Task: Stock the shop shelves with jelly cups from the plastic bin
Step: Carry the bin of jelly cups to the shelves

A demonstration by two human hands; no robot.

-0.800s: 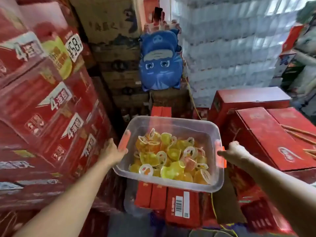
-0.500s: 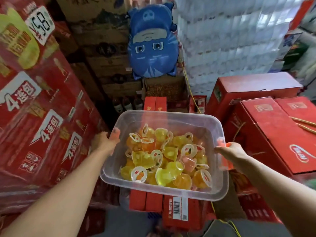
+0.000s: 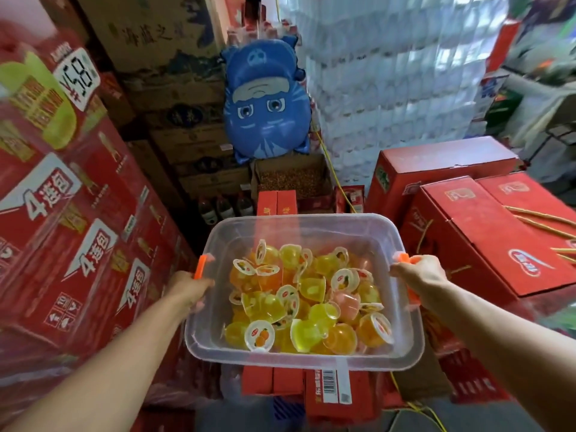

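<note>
**Fig.** Clear rectangular plastic bin (image 3: 311, 227), mouth up, was held off the ground by 2 hands; long axis not determinable in the wide-angle view. Left hand (image 3: 187, 289) gripped its L side beside 1 orange clip handle (image 3: 200, 266); right hand (image 3: 420, 275) gripped the R side at the 2nd. Inside bin: heaped jelly cups (image 3: 305, 300), yellow/orange plus 1 pink, too many to count, lid print illegible. L of bin: stacked red cartons (image 3: 78, 229) marked "4连包", w/ price tag (image 3: 78, 74) "¥58". Beyond bin: 1 blue cat-mask foil balloon (image 3: 265, 98). Below bin: red box w/ barcode label (image 3: 330, 391).
</note>
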